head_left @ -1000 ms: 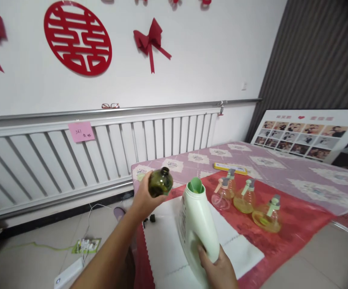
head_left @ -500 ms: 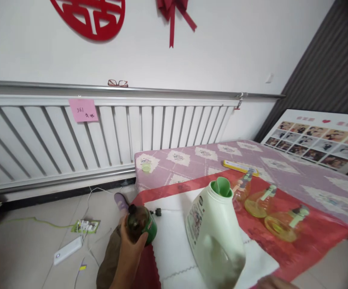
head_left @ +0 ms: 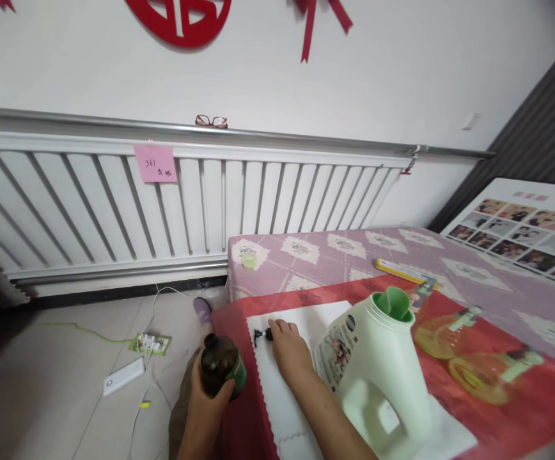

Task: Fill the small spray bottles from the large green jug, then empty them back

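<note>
My left hand (head_left: 205, 406) is wrapped round a dark brown bottle (head_left: 218, 363) with a green label, held beside the bed's edge. Its neck points up and shows no pump on it. A black pump head (head_left: 261, 335) lies on the white cloth (head_left: 268, 383), and the fingers of my right hand (head_left: 288, 348) are closed on its right end. Just right of my right forearm stands a large pale green detergent jug (head_left: 392, 364), its green pouring spout showing at the mouth.
Clear bottles of yellow liquid (head_left: 481, 378) lie on the red cloth (head_left: 402, 289) at right. Behind them is a yellow-edged strip (head_left: 405, 271). A small pale green cap (head_left: 249, 261) rests on the bed. A power strip (head_left: 150, 344) and white power bank (head_left: 124, 375) lie on the floor.
My right hand has come in from the lower right across the white cloth and taken hold of the pump head. My left hand still holds the bottle. The view has shifted left.
</note>
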{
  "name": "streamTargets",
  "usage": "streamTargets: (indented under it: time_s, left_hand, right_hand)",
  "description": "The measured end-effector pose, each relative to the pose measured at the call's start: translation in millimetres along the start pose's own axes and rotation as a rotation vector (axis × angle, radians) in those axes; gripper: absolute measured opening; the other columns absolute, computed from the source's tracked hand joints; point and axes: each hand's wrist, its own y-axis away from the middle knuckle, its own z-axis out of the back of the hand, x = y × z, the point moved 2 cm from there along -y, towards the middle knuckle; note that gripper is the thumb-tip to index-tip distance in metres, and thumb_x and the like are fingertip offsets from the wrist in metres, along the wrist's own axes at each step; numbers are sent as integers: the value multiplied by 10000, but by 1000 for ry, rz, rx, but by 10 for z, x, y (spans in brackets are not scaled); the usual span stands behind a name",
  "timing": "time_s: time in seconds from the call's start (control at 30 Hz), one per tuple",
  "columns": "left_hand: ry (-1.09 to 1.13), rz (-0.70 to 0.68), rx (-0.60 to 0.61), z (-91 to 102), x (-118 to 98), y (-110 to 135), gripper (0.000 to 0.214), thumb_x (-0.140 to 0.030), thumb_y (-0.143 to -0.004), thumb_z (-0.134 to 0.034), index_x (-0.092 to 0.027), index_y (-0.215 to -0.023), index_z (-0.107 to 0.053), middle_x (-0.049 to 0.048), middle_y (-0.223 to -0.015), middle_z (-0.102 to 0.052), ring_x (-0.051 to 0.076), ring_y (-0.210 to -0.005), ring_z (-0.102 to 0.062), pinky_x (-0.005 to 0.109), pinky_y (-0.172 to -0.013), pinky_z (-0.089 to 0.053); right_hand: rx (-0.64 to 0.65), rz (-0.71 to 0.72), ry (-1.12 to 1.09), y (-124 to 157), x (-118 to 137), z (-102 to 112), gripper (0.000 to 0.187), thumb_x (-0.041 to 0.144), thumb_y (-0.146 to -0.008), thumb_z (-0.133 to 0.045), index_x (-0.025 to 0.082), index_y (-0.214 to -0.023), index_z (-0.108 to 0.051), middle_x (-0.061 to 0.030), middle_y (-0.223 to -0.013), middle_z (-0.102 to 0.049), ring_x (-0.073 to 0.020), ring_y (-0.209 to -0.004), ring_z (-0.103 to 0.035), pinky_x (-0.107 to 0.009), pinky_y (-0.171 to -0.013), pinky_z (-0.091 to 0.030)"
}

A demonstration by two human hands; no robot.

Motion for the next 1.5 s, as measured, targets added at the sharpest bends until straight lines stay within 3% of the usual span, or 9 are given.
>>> streamTargets:
  time_s: [0.2,0.33,0.43,0.57,0.67,0.83,1.07,1.33,1.5]
  left_hand:
    - [13,40,55,35,-35,35,829,-237,-632,-713,-198,-1376,-352,125,-1381,-506,290,-1286,-487,413,-1090,-386]
    - [1,-38,119,-47,-156,109,819,-161,-631,-674,-224,-1381,-349,107,-1395,-499,286,-1298,-474,434,-1088,-385]
    - [2,-72,165,-125,-209,150,859,-135,-613,-676,-222,-1394,-330,108,-1425,-464,278,-1319,-450,431,-1109,-359]
    - [-61,-157,215,-203,-206,184,881,-148,-605,-707,-201,-1398,-327,126,-1442,-428,291,-1339,-416,453,-1134,-316]
    - [-114,-240,249,-237,-167,208,889,-134,-576,-729,-183,-1384,-362,139,-1419,-448,320,-1330,-415,482,-1135,-305]
    - [-149,-351,304,-278,-105,245,900,-76,-554,-713,-201,-1380,-379,138,-1401,-469,343,-1336,-397,533,-1137,-278]
    - [-208,-425,316,-322,-191,337,927,-68,-550,-702,-223,-1395,-354,132,-1402,-466,352,-1339,-386,558,-1131,-275]
    - [-221,-498,308,-330,-311,381,913,-67,-537,-679,-211,-1388,-383,135,-1371,-487,345,-1305,-416,525,-1110,-321]
    - [-314,-558,314,-330,-324,422,902,-64,-542,-661,-212,-1389,-389,139,-1372,-471,346,-1301,-407,544,-1099,-327]
  right_hand:
    - [-20,48,-74,-105,13,-47,357,-41,-791,-471,197,-958,-680,-81,-906,-703,-227,-930,-605,-286,-725,-472]
    - [-115,118,-232,-70,26,125,339,26,-808,-488,212,-1043,-646,-57,-982,-687,-206,-956,-615,-312,-838,-478]
    - [-196,102,-358,-50,23,334,314,174,-837,-525,188,-1145,-585,-87,-1057,-663,-214,-945,-630,-333,-784,-526]
    - [-345,-62,-832,95,29,688,338,358,-847,-578,206,-1149,-568,-61,-968,-678,-178,-803,-640,-317,-708,-539]
    - [-407,-130,-1186,253,84,899,347,373,-804,-665,248,-1118,-584,-24,-894,-703,-156,-751,-634,-309,-707,-530]
    - [-478,-55,-1293,405,171,1017,350,346,-772,-715,283,-1100,-607,-30,-952,-726,-175,-820,-664,-325,-737,-534]
    - [-359,-62,-1142,480,194,830,351,358,-772,-691,247,-1100,-632,-32,-931,-705,-154,-758,-638,-298,-736,-544]
    - [-105,-109,-1166,675,159,482,338,335,-752,-688,227,-1068,-638,-92,-1100,-716,-236,-1002,-668,-425,-936,-508]
    - [-10,-97,-1138,762,59,448,370,324,-783,-655,231,-1140,-620,-108,-1172,-695,-259,-1121,-622,-459,-973,-476]
